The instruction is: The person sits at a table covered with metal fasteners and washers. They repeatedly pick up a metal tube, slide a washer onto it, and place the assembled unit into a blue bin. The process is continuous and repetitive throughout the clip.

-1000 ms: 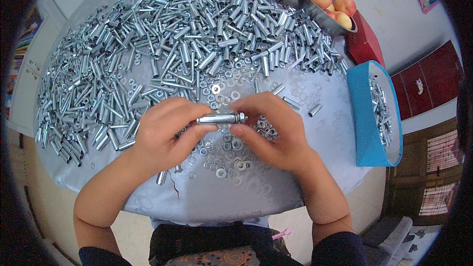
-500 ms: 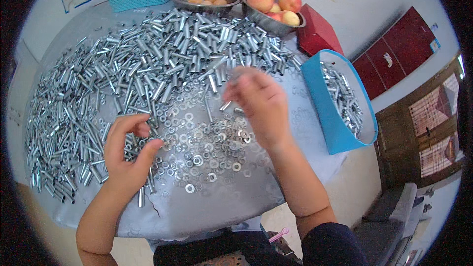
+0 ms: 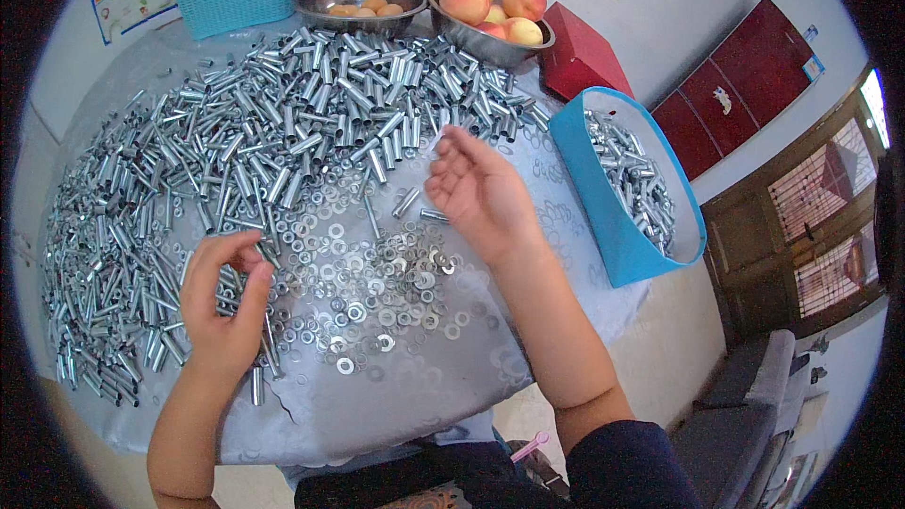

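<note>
My left hand (image 3: 226, 297) hovers over the near left edge of the hardware, its fingers curled and its thumb tip close to them. I see nothing held between those tips. Long bolts (image 3: 271, 344) lie just beside and below it. My right hand (image 3: 485, 198) is raised over the middle of the table, palm turned left, fingers curled and thumb against them. A thin pale sliver shows at its fingertips, too small to name. Below that hand lie two loose metal sleeves (image 3: 406, 203). Flat washers (image 3: 356, 312) are spread between my hands.
A large heap of metal sleeves (image 3: 320, 99) and bolts covers the table's far and left sides. A blue fabric bin (image 3: 617, 226) of metal parts stands right. Behind are a bowl of peaches (image 3: 495, 47), a bowl of eggs (image 3: 363, 24), a blue basket (image 3: 240, 0) and a red box (image 3: 584, 52).
My right hand has turned its palm into view and its fingers have curled. The thumb and fingers of my left hand have drawn closer. The whole view has shifted slightly.
</note>
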